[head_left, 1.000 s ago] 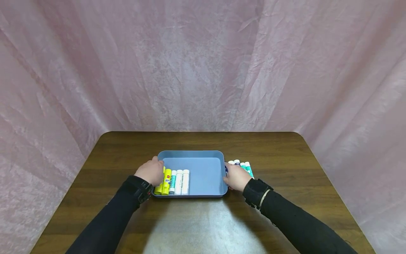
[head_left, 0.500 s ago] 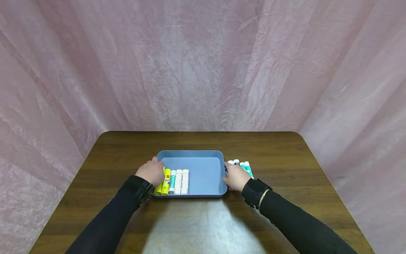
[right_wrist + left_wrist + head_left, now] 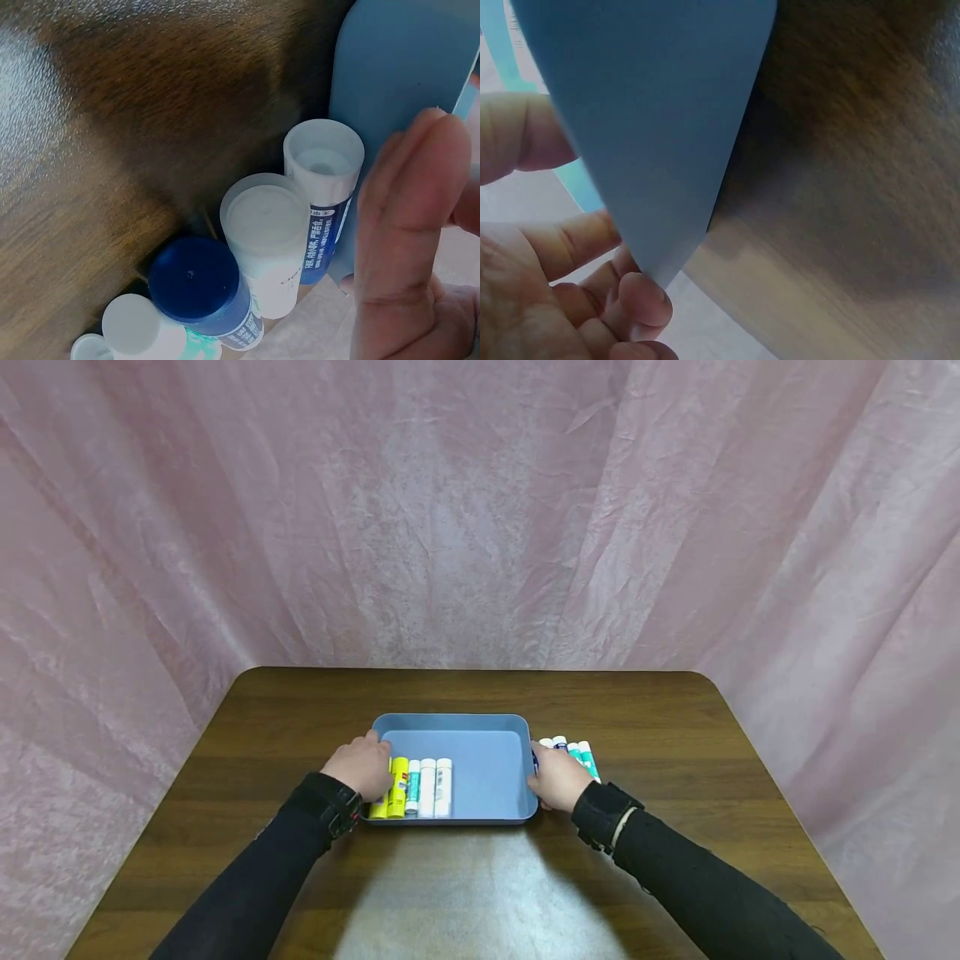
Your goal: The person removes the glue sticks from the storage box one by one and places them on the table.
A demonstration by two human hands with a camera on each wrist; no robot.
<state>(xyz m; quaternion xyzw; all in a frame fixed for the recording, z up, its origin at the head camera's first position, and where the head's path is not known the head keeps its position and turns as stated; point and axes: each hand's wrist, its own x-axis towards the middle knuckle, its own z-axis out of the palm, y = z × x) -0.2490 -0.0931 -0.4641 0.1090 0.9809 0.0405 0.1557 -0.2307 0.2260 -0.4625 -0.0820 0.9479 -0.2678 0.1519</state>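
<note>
A blue rectangular tray lies on the table between my hands. My left hand holds its left end, one digit reaching inside the wall in the left wrist view and other fingertips at the corner. At the opposite end, my right hand grips the right wall, with a digit along the outside. Glue sticks lie side by side in the tray's left part: yellow ones, a teal-and-white one and two white ones. My left hand partly covers the leftmost yellow stick.
Right of the tray is a row of several more glue sticks, teal ones among them, partly hidden by my right hand. A navy-based one shows in the right wrist view. Pink cloth hangs behind the wooden table.
The glue sticks in the tray have shifted slightly to the right along its floor. Both hands stay at the tray's ends, and the tray has hardly moved.
</note>
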